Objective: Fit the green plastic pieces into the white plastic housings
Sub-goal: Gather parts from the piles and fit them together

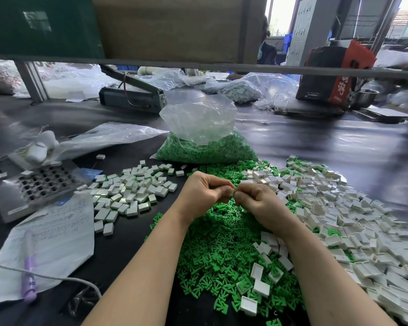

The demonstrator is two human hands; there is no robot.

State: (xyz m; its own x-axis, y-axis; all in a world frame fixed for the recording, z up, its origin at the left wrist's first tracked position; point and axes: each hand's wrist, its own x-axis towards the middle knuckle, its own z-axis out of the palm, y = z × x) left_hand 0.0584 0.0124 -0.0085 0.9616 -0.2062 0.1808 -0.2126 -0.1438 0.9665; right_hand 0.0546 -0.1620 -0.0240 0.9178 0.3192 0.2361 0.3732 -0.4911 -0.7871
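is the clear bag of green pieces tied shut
No, the clear bag stands open at the top behind the hands.

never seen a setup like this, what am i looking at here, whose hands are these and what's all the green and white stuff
There is no machine: a person works with bare hands, and the single picture comes from a camera worn on their head, looking down at a dark table.

The left hand and right hand meet in the middle, both pinching one small white part between the fingertips. It is too small to tell whether a green piece is already in it.

Under the hands lies a heap of green pieces. To the right is a big pile of open white housings. To the left is a smaller pile of housings, apparently finished. Behind stands a clear bag of green pieces, and at far left a metal tray with holes and a handwritten sheet.
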